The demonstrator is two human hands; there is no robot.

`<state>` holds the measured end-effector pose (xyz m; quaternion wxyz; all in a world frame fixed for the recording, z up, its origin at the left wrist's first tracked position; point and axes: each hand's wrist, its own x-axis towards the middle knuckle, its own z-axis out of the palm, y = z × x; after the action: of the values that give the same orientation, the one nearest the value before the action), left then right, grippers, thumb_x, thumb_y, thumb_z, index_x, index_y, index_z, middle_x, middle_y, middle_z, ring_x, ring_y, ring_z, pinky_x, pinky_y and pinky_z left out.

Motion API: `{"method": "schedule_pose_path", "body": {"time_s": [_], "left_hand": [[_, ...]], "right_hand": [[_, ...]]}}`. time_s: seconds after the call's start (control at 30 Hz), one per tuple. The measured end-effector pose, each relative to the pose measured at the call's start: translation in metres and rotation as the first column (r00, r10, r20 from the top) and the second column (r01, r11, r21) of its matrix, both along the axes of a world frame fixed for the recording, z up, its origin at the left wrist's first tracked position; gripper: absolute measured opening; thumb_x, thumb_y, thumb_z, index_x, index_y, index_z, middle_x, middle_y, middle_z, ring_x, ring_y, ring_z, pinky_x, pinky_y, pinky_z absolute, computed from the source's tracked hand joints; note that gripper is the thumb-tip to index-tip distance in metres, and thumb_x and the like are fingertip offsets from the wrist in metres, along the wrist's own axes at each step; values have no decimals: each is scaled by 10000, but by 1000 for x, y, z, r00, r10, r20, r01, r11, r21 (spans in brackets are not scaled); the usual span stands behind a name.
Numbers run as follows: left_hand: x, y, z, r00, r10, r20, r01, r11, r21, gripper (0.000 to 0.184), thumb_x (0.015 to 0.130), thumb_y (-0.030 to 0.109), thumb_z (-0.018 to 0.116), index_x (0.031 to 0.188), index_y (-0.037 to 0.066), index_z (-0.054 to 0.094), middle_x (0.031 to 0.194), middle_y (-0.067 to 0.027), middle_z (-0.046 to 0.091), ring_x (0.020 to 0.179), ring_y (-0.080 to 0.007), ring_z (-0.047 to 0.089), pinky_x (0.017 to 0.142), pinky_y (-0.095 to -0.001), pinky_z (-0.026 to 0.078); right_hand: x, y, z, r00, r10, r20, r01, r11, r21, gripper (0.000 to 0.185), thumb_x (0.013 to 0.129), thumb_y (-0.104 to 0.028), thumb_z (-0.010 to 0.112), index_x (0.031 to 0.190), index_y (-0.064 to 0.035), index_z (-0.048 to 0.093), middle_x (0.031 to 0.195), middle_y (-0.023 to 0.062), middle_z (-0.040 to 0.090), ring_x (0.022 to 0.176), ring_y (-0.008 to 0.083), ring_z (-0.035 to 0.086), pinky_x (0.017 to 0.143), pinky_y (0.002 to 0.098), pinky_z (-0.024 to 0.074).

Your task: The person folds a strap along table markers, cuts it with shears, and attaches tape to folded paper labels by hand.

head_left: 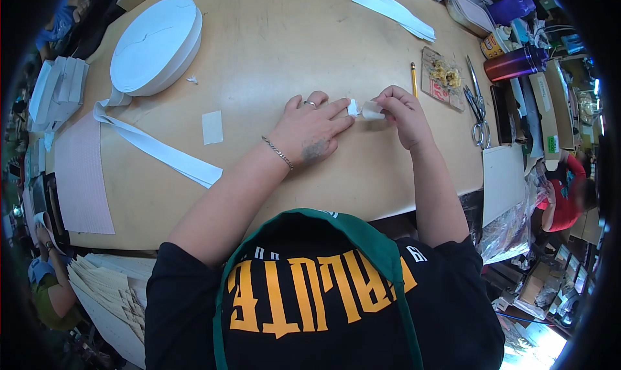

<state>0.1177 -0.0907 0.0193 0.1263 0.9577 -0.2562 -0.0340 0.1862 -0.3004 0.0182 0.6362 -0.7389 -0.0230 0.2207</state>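
My left hand point(314, 127) lies flat on the table with its fingers spread. Its fingertips rest at the edge of a small white piece point(352, 107). Just right of that, my right hand point(407, 114) pinches a small translucent pale piece point(372, 111) between thumb and fingers. The pale piece is close to the white one; whether they are joined I cannot tell. Left of my left hand, a pale rectangular patch point(212, 128) lies on the tabletop. A wide white strip point(165, 151) runs from a big white roll point(155, 46) toward my left forearm.
A yellow pencil point(414, 79), a piece of cardboard with yellowish bits point(440, 79) and scissors point(479, 114) lie to the right. Bottles, including a purple-red one point(514, 64), line the right edge. White strips point(394, 11) lie at the back. Other people work on both sides.
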Motion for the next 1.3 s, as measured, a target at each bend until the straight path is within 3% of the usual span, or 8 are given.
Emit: {"method": "schedule_pose_path", "body": {"time_s": [0.3,0.6,0.8,0.9,1.0,1.2,1.3], "left_hand": [[1,0,-1,1000,-8,3,8,1000,24,461,744,184,576,1199,247,535,1347,15,415,1173,-224,414,954,-465,369],[1,0,-2,999,-3,34,3,1000,-3,460,732,170,585,1184,244,544,1319,17,443,1148,-221,438,944,-461,379],[2,0,-2,1000,-7,25,7,1000,0,461,734,175,588,1188,244,540,1320,16,443,1147,-221,439,939,-462,382],[2,0,-2,1000,-10,25,10,1000,7,461,736,177,589,1190,243,538,1322,13,441,1147,-222,440,936,-462,384],[3,0,-2,1000,-13,17,12,1000,10,460,737,177,587,1190,241,537,1324,10,438,1147,-223,440,934,-463,387],[3,0,-2,1000,-11,17,11,1000,10,463,733,173,581,1189,239,538,1327,10,435,1148,-222,439,933,-464,387],[3,0,-1,1000,-13,5,13,1000,12,464,730,169,579,1187,237,540,1327,11,436,1149,-221,439,933,-462,387]], "right_hand": [[-1,1,4,1000,-11,26,11,1000,-5,119,818,-195,546,787,-87,584,715,-50,527,669,47,421,614,199,341],[-9,5,2,995,-74,63,76,997,-33,47,799,-135,584,798,-91,567,713,-51,544,605,34,390,562,175,307],[-9,4,1,996,-73,57,74,997,-14,68,820,-151,592,851,-98,562,819,0,639,638,29,446,570,177,323],[-5,-2,-1,997,-76,-16,77,994,72,68,838,-153,589,869,-98,561,828,10,644,689,40,526,581,181,337],[-8,1,-5,993,-109,32,108,994,29,59,852,-150,580,867,-96,561,827,12,646,740,65,592,594,184,346],[-12,3,0,989,-133,66,131,991,37,72,855,-139,578,871,-73,555,786,31,653,664,65,553,593,191,392],[-13,4,1,986,-167,8,165,978,129,74,847,-132,587,873,-72,554,794,26,641,679,63,542,594,197,390]]}}
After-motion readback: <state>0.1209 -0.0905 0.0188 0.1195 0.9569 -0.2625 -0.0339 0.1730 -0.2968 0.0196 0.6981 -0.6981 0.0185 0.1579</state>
